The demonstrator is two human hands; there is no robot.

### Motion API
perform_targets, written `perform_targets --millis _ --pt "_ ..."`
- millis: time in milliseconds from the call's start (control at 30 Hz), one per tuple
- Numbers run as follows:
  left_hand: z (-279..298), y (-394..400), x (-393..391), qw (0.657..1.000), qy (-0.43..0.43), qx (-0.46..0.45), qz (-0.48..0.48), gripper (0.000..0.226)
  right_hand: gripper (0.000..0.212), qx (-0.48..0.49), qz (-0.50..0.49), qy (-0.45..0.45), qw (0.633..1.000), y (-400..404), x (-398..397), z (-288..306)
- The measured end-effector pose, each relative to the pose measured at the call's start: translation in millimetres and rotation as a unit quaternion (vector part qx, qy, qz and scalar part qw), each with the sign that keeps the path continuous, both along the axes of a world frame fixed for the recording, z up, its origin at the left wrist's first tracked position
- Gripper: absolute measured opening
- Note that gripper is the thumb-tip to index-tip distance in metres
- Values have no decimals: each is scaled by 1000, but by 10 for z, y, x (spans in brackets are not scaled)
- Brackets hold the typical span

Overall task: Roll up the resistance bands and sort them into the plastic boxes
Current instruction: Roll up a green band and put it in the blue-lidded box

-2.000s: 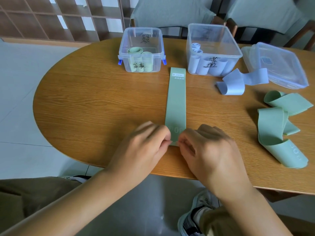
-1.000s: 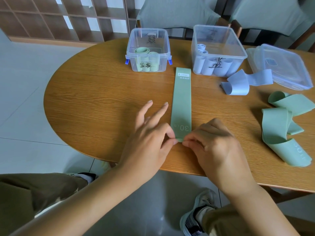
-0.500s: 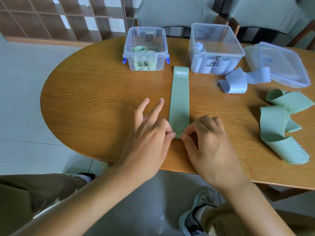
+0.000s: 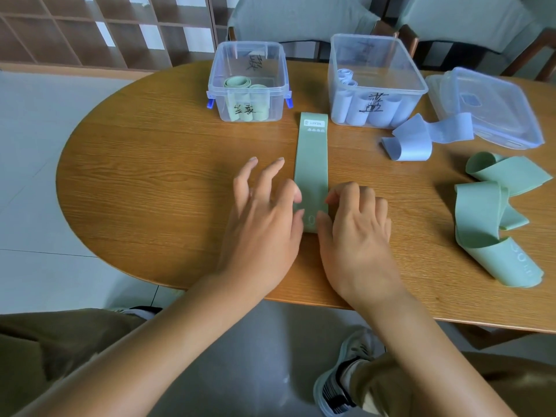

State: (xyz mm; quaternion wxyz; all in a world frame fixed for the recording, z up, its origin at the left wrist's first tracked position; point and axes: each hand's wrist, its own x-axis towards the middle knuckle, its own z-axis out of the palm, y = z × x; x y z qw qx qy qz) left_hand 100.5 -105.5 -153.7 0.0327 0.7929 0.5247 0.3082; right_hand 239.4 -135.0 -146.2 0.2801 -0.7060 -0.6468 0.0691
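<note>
**Green band flat on bench, roll barely started at near end**

The flat sage-green rubber resistance band (image 4: 311, 164) lay lengthwise on the oval wooden bench (image 4: 150, 176), far end between the two boxes, near end under both hands. Left hand (image 4: 264, 218): thumb and forefinger pinched the near left edge, other fingers spread straight. Right hand (image 4: 356, 227): fingers curled onto the near right edge.

Risks, as judged: uneven pressure from the two hands would skew the roll into a cone; slack grip would let the springy rubber unwind.

Surroundings: small clear plastic box with blue clips (image 4: 248, 82) held green rolls; larger clear plastic box (image 4: 374, 79) held pale blue rolls. Loose pale blue band (image 4: 415, 139), a clear lid (image 4: 487, 106) and tangled green bands (image 4: 493, 218) lay right, well apart. Path to the green box looked unobstructed.
</note>
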Motion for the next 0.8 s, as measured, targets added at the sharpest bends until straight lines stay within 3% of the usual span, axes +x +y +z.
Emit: perform_targets --millis 200,333,500,633,800 --pt "-10 231 136 997 -12 76 3 14 20 -15 -27 -40 999 246 -55 0" --pt "-26 418 226 999 -9 40 20 17 55 -19 -40 -46 998 406 -79 40" --pt "-13 630 307 999 -11 15 42 18 64 -38 -50 -35 997 594 -76 100" --pt "38 779 269 999 -20 22 17 9 34 -43 -66 -24 997 756 -48 75" --pt "114 609 -12 994 -95 -2 -54 25 37 -37 -70 -39 996 860 -53 39"
